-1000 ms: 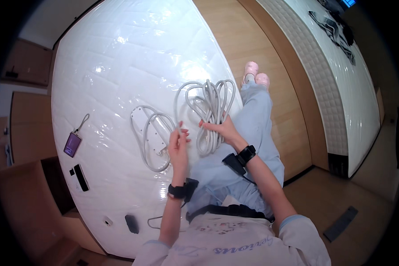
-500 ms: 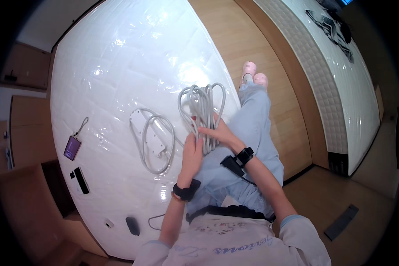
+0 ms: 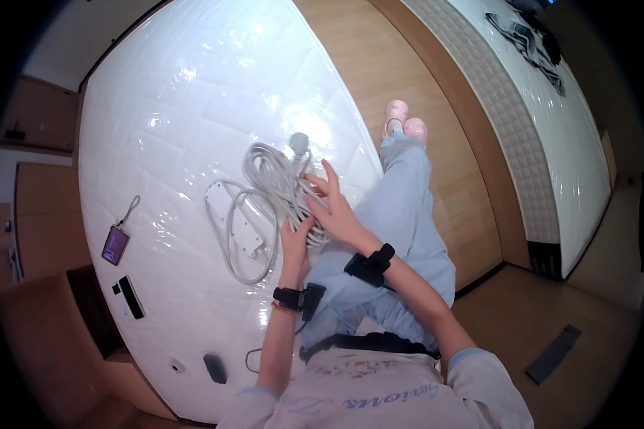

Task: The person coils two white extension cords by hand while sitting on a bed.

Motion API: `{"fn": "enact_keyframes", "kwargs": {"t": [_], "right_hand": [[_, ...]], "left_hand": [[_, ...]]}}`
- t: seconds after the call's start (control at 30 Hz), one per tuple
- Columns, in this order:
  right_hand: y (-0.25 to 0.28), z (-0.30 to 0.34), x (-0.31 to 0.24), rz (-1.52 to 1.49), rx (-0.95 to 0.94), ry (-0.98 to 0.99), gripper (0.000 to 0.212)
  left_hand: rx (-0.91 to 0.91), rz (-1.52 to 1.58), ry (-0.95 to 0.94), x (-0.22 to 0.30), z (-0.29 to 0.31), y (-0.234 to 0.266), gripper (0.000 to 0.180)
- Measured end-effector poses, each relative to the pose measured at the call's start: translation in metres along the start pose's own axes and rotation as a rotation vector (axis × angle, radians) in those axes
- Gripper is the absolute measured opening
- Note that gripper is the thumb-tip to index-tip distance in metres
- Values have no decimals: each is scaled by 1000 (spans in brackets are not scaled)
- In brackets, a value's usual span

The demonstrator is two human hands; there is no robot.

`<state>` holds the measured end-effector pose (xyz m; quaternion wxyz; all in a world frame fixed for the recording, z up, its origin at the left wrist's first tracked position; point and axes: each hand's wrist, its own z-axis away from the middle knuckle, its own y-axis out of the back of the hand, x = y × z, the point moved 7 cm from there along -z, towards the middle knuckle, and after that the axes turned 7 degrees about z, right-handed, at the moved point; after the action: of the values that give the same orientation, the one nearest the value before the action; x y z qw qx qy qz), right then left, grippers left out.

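A coiled bundle of grey-white power cable point(image 3: 268, 168) is held above the plastic-covered mattress, tilted to the left. My left hand point(image 3: 295, 249) grips its lower end, thumb uppermost. On the bundle's right side, my right hand point(image 3: 342, 220) holds the loops between thumb and fingers, with one finger raised off them. A grey plug point(image 3: 298, 143) sticks out at the top of the bundle. Just left of the coils, a white power strip point(image 3: 245, 227) lies on the mattress with a loose loop of its cable around it. My fingers hide part of the lower loops.
Farther left on the mattress point(image 3: 157, 179) are a purple power bank point(image 3: 115, 244) with a strap and a black-and-white device point(image 3: 130, 297). A dark oval object point(image 3: 215, 368) and a small white item point(image 3: 177, 366) lie nearer. Another mattress point(image 3: 508, 143) stands right, beyond the wooden floor strip.
The cable bundle has tipped left, and its plug has come into view at the top. My right hand has turned, its fingers now showing on the near side of the loops.
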<state>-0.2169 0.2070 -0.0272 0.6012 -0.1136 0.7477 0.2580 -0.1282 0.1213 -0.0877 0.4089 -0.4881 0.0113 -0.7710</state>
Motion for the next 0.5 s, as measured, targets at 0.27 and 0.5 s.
{"fn": "enact_keyframes", "kwargs": {"t": [0.27,0.5], "right_hand": [[2,7,65,-205,-3,-465,37],[14,-4,29,270,212,-258,41]], "left_hand": [[-264,-495,-147,14,-15,-22,38],[-208,-1073,-186,4,-7,-41,55]]}}
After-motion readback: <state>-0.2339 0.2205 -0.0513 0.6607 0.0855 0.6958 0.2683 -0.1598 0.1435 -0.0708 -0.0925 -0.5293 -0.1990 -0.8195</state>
